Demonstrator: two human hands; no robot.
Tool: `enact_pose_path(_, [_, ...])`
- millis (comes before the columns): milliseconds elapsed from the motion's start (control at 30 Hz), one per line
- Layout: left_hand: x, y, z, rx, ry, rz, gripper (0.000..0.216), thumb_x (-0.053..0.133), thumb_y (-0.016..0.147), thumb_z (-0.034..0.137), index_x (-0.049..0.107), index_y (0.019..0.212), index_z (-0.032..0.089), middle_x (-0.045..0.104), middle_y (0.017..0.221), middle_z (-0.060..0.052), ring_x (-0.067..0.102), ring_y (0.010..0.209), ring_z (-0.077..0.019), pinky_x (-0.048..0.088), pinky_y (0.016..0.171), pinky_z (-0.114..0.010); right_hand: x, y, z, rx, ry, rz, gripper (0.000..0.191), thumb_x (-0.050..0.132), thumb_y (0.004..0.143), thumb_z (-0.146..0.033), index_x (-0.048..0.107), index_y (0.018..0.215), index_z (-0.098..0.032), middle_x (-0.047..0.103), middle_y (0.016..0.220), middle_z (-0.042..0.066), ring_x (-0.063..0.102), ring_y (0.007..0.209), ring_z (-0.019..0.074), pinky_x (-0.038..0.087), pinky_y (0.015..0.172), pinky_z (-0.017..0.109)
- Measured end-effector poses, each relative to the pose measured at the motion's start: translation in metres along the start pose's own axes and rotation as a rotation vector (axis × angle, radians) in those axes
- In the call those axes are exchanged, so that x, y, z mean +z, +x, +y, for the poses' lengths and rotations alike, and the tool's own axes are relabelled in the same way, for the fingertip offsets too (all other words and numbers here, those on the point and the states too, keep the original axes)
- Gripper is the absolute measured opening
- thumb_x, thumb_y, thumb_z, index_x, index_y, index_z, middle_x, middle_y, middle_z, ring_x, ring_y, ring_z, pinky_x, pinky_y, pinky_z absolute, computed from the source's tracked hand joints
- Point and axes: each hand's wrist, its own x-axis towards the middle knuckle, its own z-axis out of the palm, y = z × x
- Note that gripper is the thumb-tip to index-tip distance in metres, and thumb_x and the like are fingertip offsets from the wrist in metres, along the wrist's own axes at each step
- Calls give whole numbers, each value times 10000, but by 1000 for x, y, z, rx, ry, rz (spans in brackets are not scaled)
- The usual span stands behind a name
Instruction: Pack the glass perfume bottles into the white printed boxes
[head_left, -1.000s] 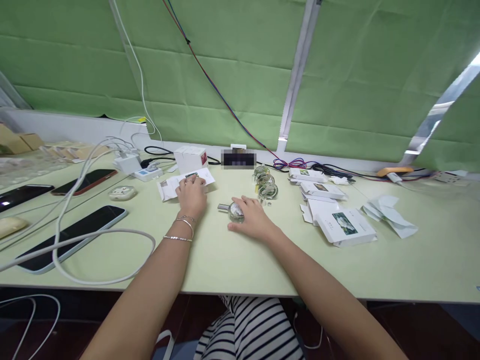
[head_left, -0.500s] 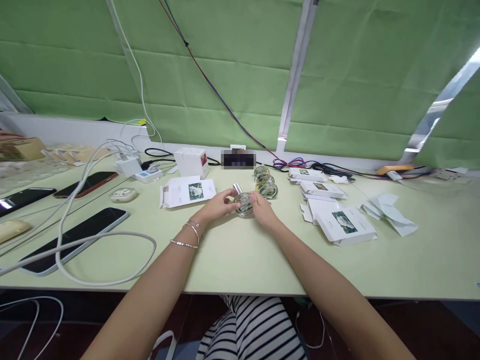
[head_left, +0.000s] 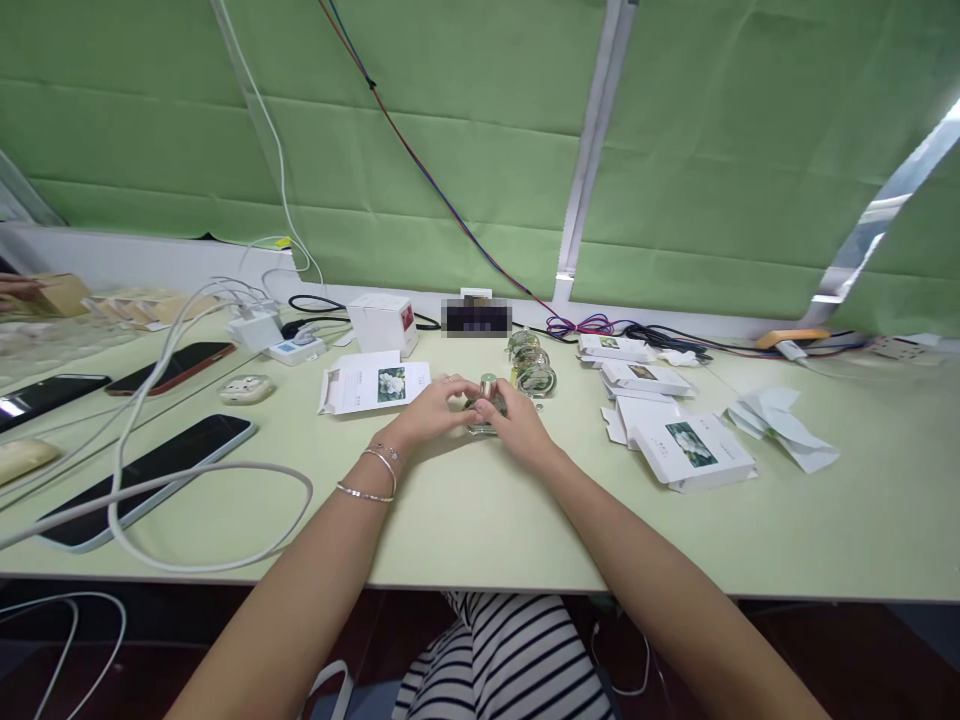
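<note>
A glass perfume bottle point(head_left: 487, 385) with a silver cap stands upright on the table in front of me. Its round body is largely hidden by my fingers. My left hand point(head_left: 441, 408) curls round the bottle's left side, while my right hand point(head_left: 519, 420) grips it from the right with the thumb across the front. Just beyond, similar round glass bottles point(head_left: 534, 375) stand in a row. Left of my left hand lies a flat white carton point(head_left: 364, 388) with a white-flower picture and an end flap folded out.
White flower-print boxes point(head_left: 694, 450) and crumpled paper point(head_left: 784, 425) lie on the right. A white cube box point(head_left: 381, 325) stands at the back. Phones point(head_left: 161, 475), an earbud case point(head_left: 247, 389) and a looping white cable point(head_left: 307, 490) occupy the left. Another person's hand point(head_left: 19, 288) shows at far left.
The perfume bottle has gone from tilted to upright, with its cap now pointing up. My right hand has shifted slightly left, and both hands are closer together around it.
</note>
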Motion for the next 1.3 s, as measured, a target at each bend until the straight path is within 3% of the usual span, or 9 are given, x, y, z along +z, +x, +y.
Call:
enact_pose_path(100, [-8,0,-9,-68,231,178,380,435,831,453,589,1105,239,569,1145,-64,410,1145,-251,292,990,-439,0,0,-1,57,35,8,166,427,836,-374,461,825,-212,538,782,-12,502,741,158,382,701,280])
enact_pose_path(200, [-14,-1,-27,-397,426,392,461,319,879,449,493,1246,231,448,1337,-110,276,1286,-316,193,1019,-558,0,-1,-2,56,33,-1,160,423,838,-367,452,811,-212,538,795,-13,500,750,153,374,711,274])
enact_pose_path(367, [-17,-9,-58,-878,497,336,466,435,833,338,465,1281,216,261,1456,-163,105,1343,-422,95,956,-707,1,-1,-2,50,-31,41,160,435,833,-359,483,815,-207,542,861,25,497,839,179,378,788,314])
enact_pose_path(433, [-18,-9,-57,-817,505,417,442,428,832,267,480,1262,184,249,1459,-172,75,1353,-407,96,973,-694,2,0,-1,50,-66,94,169,460,822,-365,505,820,-203,536,914,51,481,915,201,368,845,345])
enact_pose_path(533, [-16,-4,-38,-467,325,502,409,387,862,282,492,1233,145,345,1410,-170,214,1337,-335,216,1033,-564,3,1,1,60,-34,120,164,522,787,-343,516,866,-199,540,961,59,485,965,205,369,881,358])
enact_pose_path(700, [4,4,3,6,-240,112,421,415,856,464,514,1179,213,591,1153,-75,564,1015,-200,464,847,-323,4,0,5,135,15,-61,262,581,739,-295,496,964,-191,592,965,49,550,903,209,419,804,357])
enact_pose_path(933, [24,9,11,60,-248,308,310,437,855,440,567,969,183,605,962,-57,565,822,-156,460,766,-297,9,3,7,112,59,-103,284,574,738,-259,482,1002,-204,607,996,40,564,904,197,422,785,326])
enact_pose_path(1133, [3,16,-3,-24,-305,742,333,396,871,441,522,1039,182,598,916,-63,561,807,-156,458,718,-283,8,3,6,136,-1,-106,259,585,725,-290,469,942,-209,580,860,1,538,826,174,398,771,305])
enact_pose_path(1300, [7,8,-19,-321,34,375,249,449,827,230,526,1058,179,637,856,-62,590,788,-193,448,761,-337,7,2,6,123,-25,-109,241,574,722,-312,468,914,-214,564,851,-8,517,805,163,387,751,290])
